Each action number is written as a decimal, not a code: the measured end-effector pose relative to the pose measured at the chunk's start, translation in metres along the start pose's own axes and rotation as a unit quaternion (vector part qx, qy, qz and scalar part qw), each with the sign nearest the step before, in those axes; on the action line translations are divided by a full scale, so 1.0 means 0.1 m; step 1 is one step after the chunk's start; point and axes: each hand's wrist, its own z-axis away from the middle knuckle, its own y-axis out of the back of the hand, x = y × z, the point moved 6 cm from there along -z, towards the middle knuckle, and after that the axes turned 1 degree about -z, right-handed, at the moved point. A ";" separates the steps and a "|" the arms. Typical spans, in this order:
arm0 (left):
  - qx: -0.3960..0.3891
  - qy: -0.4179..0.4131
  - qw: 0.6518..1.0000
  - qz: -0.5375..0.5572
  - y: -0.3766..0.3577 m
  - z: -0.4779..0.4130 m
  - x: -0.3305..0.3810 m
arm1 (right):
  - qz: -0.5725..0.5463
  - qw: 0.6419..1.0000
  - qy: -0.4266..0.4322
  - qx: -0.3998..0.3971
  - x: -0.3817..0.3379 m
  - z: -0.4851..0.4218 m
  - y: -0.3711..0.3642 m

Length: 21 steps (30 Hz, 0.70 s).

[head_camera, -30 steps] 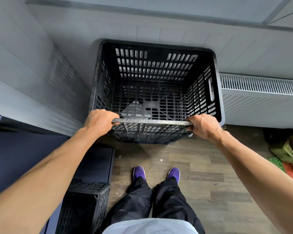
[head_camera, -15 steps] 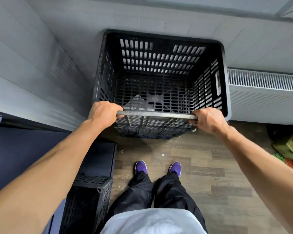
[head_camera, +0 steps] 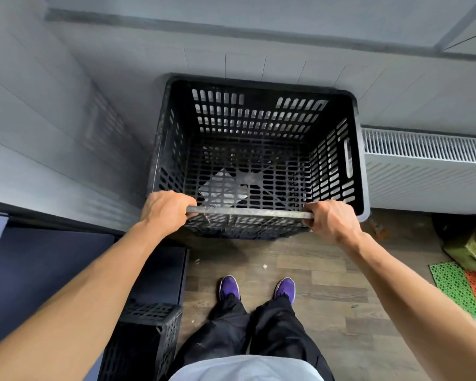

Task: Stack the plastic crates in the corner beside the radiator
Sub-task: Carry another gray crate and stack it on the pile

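Radiator point(head_camera: 426, 171) at frame right. Black crate point(head_camera: 259, 119) at frame centre, between the left wall point(head_camera: 52, 133) and the radiator, just beside it — cannot tell whether it rests on a lower crate. Spare crate point(head_camera: 146, 339) at lower left. Left hand point(head_camera: 166, 209) and right hand point(head_camera: 331, 220): each grip is closed round the near rim. Judgement — lower level and square the corners before letting go.

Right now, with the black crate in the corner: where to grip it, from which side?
The near rim of the crate, from the front, as the left hand and right hand grip it. The radiator crowds its right handle slot.
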 end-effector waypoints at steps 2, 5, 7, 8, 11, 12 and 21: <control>-0.015 0.002 1.000 0.006 0.03 -0.04 0.02 | -0.003 1.000 0.000 0.001 0.03 -0.04 0.02; -0.017 0.012 1.000 0.013 0.01 -0.05 0.00 | -0.008 1.000 -0.002 -0.001 0.03 -0.03 0.02; -0.013 0.021 1.000 0.016 -0.03 -0.01 -0.01 | -0.013 1.000 -0.006 -0.005 0.01 0.00 -0.02; -0.011 0.025 1.000 0.016 -0.04 0.00 -0.01 | -0.015 1.000 -0.012 -0.003 0.01 0.01 -0.03; -0.007 0.029 0.999 0.018 -0.04 -0.03 -0.02 | -0.009 1.000 -0.028 0.002 0.06 -0.03 -0.05; -0.009 0.029 0.999 0.016 -0.03 -0.05 -0.01 | -0.008 0.999 -0.031 -0.002 0.08 -0.06 -0.05; -0.045 0.052 0.997 0.020 -0.04 -0.04 0.02 | -0.032 0.999 0.005 -0.018 0.09 -0.08 -0.06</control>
